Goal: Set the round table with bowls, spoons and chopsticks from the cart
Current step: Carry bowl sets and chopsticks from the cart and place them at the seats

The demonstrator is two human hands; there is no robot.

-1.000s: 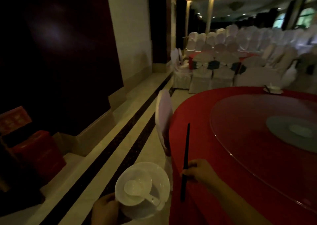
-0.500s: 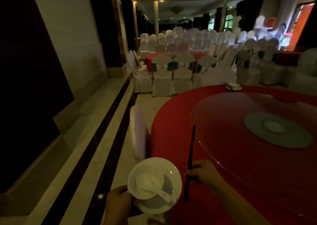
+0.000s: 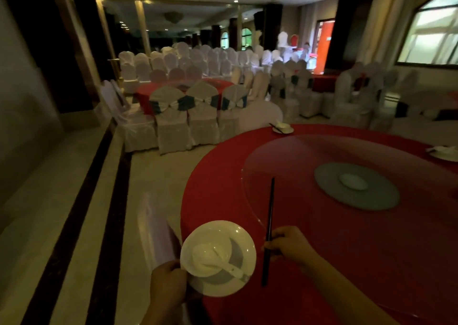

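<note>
Covered chairs [image 3: 171,131] — arched window [image 3: 431,32], prob.

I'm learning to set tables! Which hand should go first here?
Probably the left hand: it holds the plate with bowl and spoon right at the table edge. The right hand and its chopsticks likely follow; at the far setting they rest on the plate.

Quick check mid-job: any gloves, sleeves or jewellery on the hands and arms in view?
No gloves on the left hand or right hand. The right forearm is bare as far as shown: no sleeve, watch or bracelet. Too dim to rule out rings.
</note>
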